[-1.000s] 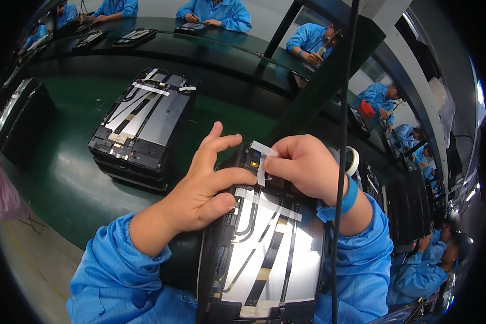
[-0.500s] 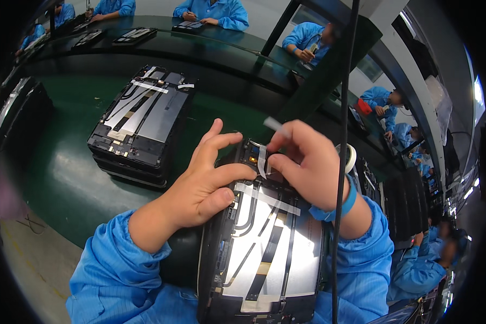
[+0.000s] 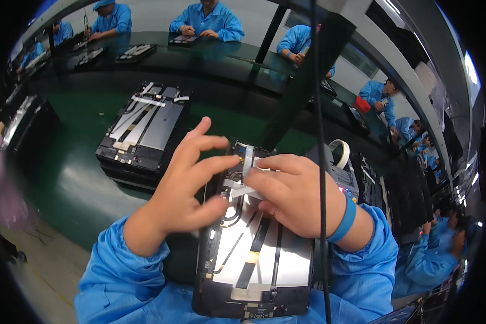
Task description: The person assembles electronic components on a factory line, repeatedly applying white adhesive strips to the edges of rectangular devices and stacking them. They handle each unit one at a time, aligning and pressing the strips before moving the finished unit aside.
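Observation:
An opened tablet-like device (image 3: 294,259) with a silver inner plate, black cables and pale tape lies upright before me. My left hand (image 3: 186,181) is open over its upper left edge, fingers spread, a fingertip by the small circuit parts at the top. My right hand (image 3: 294,189) bends over the upper right part, fingertips pressed on a whitish tape strip (image 3: 248,158). A second whitish strip (image 3: 241,191) shows under its fingers, overlapping the tape on the plate; its far end is hidden by the hand. A blue band (image 3: 344,218) circles my right wrist.
A stack of similar devices (image 3: 146,127) stands to the left on the green table (image 3: 65,167). A tape roll (image 3: 339,154) sits on a grey machine at right, near black stacked units (image 3: 407,189). A black cable (image 3: 319,135) hangs in front. People in blue work around.
My right hand has come down and left, from holding a loose tape strip above the device to pressing on its upper part. My left thumb has lifted off the left edge. The view has shifted slightly.

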Action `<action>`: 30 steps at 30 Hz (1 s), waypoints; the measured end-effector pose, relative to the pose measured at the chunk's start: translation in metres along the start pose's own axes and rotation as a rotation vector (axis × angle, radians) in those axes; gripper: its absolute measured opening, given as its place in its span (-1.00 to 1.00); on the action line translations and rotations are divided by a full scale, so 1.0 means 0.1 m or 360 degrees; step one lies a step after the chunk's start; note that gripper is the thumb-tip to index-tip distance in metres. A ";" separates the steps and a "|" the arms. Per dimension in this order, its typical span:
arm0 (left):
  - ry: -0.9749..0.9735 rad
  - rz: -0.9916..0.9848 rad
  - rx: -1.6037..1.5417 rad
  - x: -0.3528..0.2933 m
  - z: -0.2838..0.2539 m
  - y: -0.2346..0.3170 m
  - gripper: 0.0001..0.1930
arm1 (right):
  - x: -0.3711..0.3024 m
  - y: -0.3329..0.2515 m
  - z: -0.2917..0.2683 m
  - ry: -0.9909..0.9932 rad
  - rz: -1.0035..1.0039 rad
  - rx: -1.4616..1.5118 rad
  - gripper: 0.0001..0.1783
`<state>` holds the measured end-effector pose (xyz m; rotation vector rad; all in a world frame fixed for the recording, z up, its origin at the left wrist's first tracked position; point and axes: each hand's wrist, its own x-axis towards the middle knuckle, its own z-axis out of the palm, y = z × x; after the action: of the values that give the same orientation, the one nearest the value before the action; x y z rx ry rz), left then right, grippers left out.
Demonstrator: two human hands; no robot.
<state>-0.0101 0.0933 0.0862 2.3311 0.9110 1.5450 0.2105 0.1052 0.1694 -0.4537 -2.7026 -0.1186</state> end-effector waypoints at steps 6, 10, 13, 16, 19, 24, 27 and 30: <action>-0.0167 0.0584 0.0628 0.49 -0.23 0.73 -0.80 | -0.15 -0.22 -0.29 0.0268 0.0358 0.0071 -0.76; -0.0104 0.0560 0.0540 0.78 0.01 0.81 -0.91 | -0.37 -0.29 -0.31 0.0687 0.0755 0.0275 -0.68; -0.0194 0.0515 0.0277 0.91 0.21 0.76 -0.94 | -0.53 -0.24 -0.29 0.0806 0.0927 0.0618 -0.59; -0.0312 0.0463 0.0133 1.02 0.33 0.80 -0.95 | -0.69 -0.13 -0.19 0.1089 0.1124 0.1415 -0.65; -0.0432 0.0321 -0.0075 1.06 0.47 0.72 -0.90 | -0.89 0.00 -0.19 0.0934 0.1078 0.1416 -0.85; -0.0579 -0.0126 -0.0036 1.05 0.62 0.72 -0.77 | -1.07 0.10 -0.13 0.1007 0.1320 0.1409 -0.89; -0.0854 -0.0083 0.0133 1.05 0.67 0.67 -0.60 | -1.14 0.29 -0.02 0.1012 0.1490 0.1711 -0.87; -0.1124 0.0231 0.0365 1.03 0.73 0.59 -0.54 | -1.15 0.42 0.17 0.0974 0.1485 0.1914 -0.86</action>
<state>0.1039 0.1195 0.1616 2.8401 0.7638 0.5593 0.3176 0.1130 0.1095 -0.9532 -1.3520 1.2727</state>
